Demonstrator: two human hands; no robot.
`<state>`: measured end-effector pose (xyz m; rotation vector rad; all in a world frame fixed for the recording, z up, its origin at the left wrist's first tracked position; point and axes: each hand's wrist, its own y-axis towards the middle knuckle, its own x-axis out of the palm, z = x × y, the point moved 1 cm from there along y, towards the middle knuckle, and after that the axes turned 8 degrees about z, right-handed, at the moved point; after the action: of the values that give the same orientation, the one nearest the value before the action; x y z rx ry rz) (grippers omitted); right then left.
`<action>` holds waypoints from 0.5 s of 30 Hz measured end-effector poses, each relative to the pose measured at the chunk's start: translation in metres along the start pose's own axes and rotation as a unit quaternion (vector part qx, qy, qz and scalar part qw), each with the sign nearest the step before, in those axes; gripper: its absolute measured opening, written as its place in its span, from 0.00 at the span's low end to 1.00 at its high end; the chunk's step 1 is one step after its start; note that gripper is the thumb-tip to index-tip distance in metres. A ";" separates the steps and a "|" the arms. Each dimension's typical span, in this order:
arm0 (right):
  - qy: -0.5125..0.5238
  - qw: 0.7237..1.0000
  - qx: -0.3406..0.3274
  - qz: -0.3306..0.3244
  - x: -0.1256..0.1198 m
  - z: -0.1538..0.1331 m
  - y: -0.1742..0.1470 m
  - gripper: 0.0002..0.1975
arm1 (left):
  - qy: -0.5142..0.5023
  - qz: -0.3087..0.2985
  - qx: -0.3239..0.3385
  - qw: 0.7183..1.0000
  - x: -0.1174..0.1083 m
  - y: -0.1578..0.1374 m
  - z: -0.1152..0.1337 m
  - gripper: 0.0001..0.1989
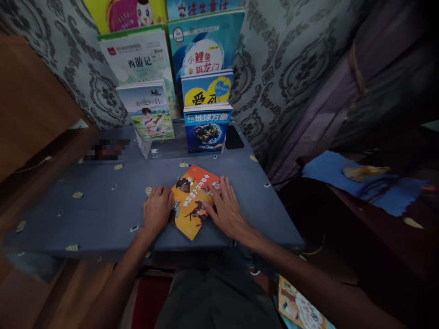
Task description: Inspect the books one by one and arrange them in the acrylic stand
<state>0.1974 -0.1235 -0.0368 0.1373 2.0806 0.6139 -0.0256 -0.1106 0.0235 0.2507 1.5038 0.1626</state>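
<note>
An orange and red paperback book [188, 196] with Chinese lettering and cartoon figures lies turned at an angle near the table's front edge. My left hand [158, 206] is at its left side, fingers curled against the edge; the fingertips are partly hidden. On the opposite side, my right hand [224, 205] holds the book with the thumb on the cover and the fingers along the right edge. Beyond the book stands a clear display rack [168, 148] carrying several children's books, among them a blue book with a globe [207, 132] and one with a guitar player [151, 116].
A dark phone [234, 138] lies right of the rack on the cloth-covered table [103, 201]. Patterned curtain [284, 59] hangs behind. At right, a blue cloth [343, 176] covers a dark surface. Below my right arm are more books [298, 304].
</note>
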 end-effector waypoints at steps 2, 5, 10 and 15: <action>0.012 1.000 0.001 -0.005 0.002 -0.002 0.003 0.28 | -0.021 0.010 -0.002 1.000 0.002 -0.003 -0.001 0.16; 0.040 0.999 -0.007 -0.028 0.011 0.001 0.020 0.26 | -0.080 0.021 0.003 0.997 0.004 -0.008 -0.003 0.17; 0.092 0.991 -0.015 -0.100 0.027 0.019 0.067 0.27 | -0.163 0.031 -0.013 0.986 0.002 -0.005 -0.009 0.18; 0.196 0.966 -0.032 -0.165 0.019 0.034 0.098 0.26 | -0.287 -0.018 -0.063 0.956 0.000 0.006 -0.015 0.18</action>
<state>0.2005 -0.0194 -0.0198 -0.3919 2.3871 0.5304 -0.0403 -0.1043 0.0244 0.1481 0.9148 0.1406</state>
